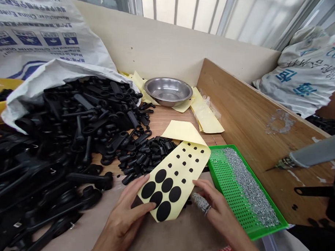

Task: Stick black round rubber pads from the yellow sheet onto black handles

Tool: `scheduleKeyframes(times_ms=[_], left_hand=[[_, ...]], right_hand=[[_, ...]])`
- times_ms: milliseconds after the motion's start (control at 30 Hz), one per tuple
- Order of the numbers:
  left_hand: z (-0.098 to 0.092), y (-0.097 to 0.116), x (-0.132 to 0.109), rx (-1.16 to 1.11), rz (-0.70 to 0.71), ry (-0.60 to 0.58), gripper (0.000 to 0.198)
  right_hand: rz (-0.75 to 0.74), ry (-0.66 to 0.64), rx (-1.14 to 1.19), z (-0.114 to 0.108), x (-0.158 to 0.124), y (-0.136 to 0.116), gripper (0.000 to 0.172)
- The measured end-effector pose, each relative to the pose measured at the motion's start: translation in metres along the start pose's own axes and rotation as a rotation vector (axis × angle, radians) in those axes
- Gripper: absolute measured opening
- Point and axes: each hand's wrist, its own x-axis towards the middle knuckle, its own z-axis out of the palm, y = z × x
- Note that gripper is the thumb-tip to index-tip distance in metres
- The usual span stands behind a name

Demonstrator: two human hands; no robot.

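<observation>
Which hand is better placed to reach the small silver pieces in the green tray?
Right, probably: the right hand lies beside the green tray, with its fingers at the yellow sheet. The left hand is farther away, on the sheet's other edge.

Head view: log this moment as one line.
left hand: holds yellow sheet of black dots | right hand: at sheet edge | nearby: black plastic parts; green perforated tray of metal pins

The camera on your head looks forward and down from close above your left hand (123, 217) and right hand (219, 209), facing the wooden workbench (173, 120) and the cream wall (170, 48) behind it.
</observation>
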Motion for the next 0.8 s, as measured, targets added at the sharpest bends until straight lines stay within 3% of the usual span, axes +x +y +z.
scheduleKeyframes(times_ms=[233, 500, 667, 800], left_hand=[[-0.002, 0.002, 0.000, 0.010, -0.003, -0.029, 0.039], [-0.006, 0.004, 0.003, 0.047, 0.023, -0.063, 0.039], [0.002, 0.005, -0.005, 0.047, -0.014, -0.018, 0.042], [0.018, 0.020, -0.010, 0.066, 0.046, -0.084, 0.046]], right_hand=[[0.005, -0.035, 0.129, 0.004, -0.003, -0.004, 0.064], [0.067, -0.084, 0.305, 0.010, -0.002, -0.021, 0.027], [0.199, 0.060, 0.501, 0.017, -0.005, -0.024, 0.025], [0.172, 0.254, 0.582, 0.018, -0.002, -0.021, 0.035]])
